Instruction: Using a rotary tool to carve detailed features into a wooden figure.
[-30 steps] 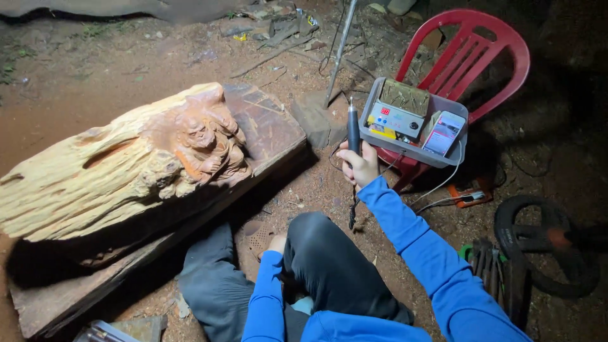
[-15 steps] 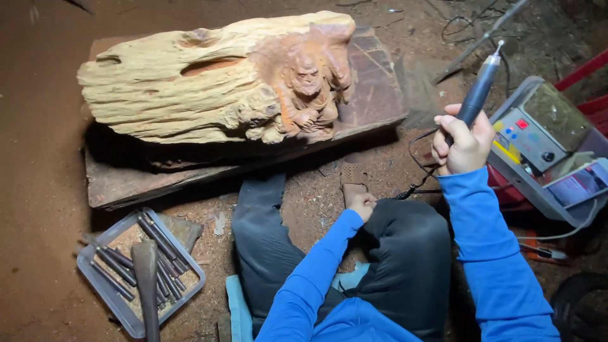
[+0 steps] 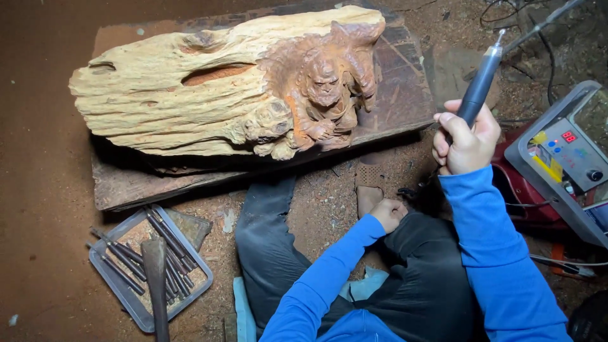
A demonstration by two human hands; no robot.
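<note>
Head view: rotary handpiece tip-up, rightward-tilted

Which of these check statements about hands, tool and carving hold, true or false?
1. The right hand grips a grey pen-shaped rotary tool. True.
2. The tool's tip touches the pale carved log. False: it points up, away from the log.
3. The left hand holds a chisel. False: it rests fisted by the knee.
4. A clear plastic tray of dark metal chisels lies on the ground. True.
</note>
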